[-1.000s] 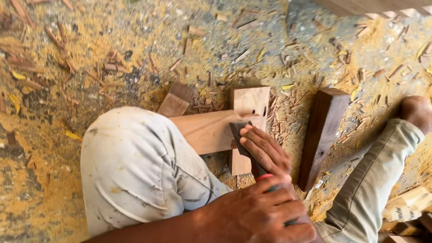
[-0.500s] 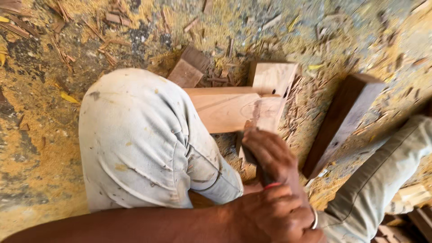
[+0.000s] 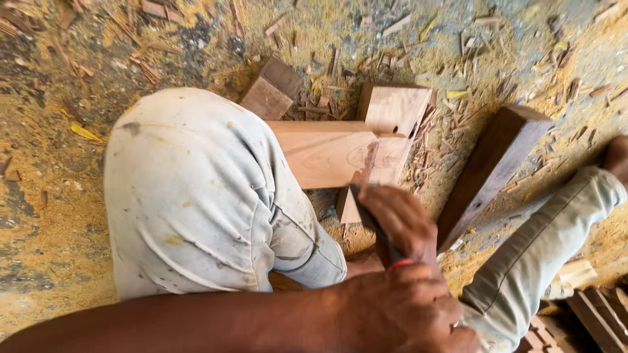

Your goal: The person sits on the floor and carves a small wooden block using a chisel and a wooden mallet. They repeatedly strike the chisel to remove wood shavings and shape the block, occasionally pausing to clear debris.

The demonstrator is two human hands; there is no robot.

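Floor (image 3: 59,216) covered in sawdust and wood chips. Dark wood block (image 3: 490,167) leans just right of the work; small brown block (image 3: 271,91) sits behind it. Bent knee (image 3: 196,196) overlaps the pale plank's (image 3: 327,153) left end. Chisel (image 3: 373,216) blade tip rests on the plank's near edge. Right hand (image 3: 402,219) fingers curl around the blade; left hand (image 3: 399,310) is closed on the handle, red band showing.

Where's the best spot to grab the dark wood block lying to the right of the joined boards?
Probably the dark wood block at its upper end, coming from above and pinching across its narrow width. It lies flat and slanted on the sawdust floor, and that far end is clear of the hands and leg.
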